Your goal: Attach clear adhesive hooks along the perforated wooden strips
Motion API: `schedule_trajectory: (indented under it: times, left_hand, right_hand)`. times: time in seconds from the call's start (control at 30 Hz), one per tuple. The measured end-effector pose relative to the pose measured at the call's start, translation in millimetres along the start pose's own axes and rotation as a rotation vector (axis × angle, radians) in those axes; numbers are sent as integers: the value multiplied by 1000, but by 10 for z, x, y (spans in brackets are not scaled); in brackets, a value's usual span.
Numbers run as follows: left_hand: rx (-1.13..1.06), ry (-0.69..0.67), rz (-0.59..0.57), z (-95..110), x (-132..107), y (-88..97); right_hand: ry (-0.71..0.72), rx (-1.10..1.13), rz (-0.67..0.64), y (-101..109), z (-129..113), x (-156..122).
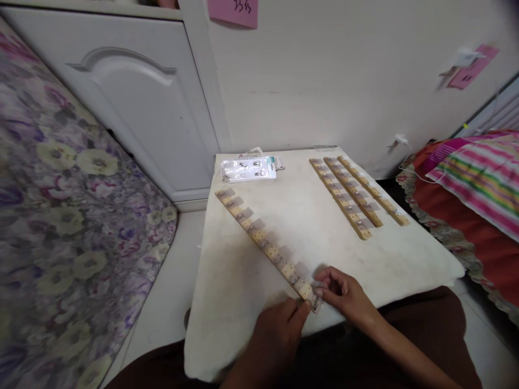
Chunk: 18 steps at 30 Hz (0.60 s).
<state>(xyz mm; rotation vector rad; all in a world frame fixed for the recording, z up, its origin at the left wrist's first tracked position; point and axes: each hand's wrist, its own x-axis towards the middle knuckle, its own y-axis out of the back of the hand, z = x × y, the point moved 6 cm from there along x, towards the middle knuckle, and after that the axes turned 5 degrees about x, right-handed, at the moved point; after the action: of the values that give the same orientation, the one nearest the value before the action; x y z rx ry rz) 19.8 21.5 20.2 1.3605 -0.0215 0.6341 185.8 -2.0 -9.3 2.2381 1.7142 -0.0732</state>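
Note:
A narrow wooden strip lies slantwise on the cloth-covered table, with small metal clips and clear plastic tabs spaced along it. At its near end, my left hand is closed, the thumb and forefinger pressed on the strip's edge. My right hand pinches at the same end, beside the last metal clip. Thumb and forefinger meet on something small, perhaps a clear tab, too indistinct to name. Three similar strips, a left one, a middle one and a right one, lie side by side on the right.
A clear blister pack with small metal parts lies at the table's back left. Behind are a white cabinet and wall. A flowered cloth hangs at the left; a bed with striped bedding stands at the right.

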Motion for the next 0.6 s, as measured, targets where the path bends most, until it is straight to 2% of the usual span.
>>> schedule_trajectory:
  times: [0.17,0.4,0.6]
  left_hand:
    - [-13,-3,11,-2,6,7]
    - [-57,18,-52,-34,10,13]
    - [-153,36,-84,-54,-12,38]
  right_hand:
    - [-6,13,-16,-2,24,25]
    - [32,12,-18,-2,40,15]
    - [23,112,84,213,45,-135]
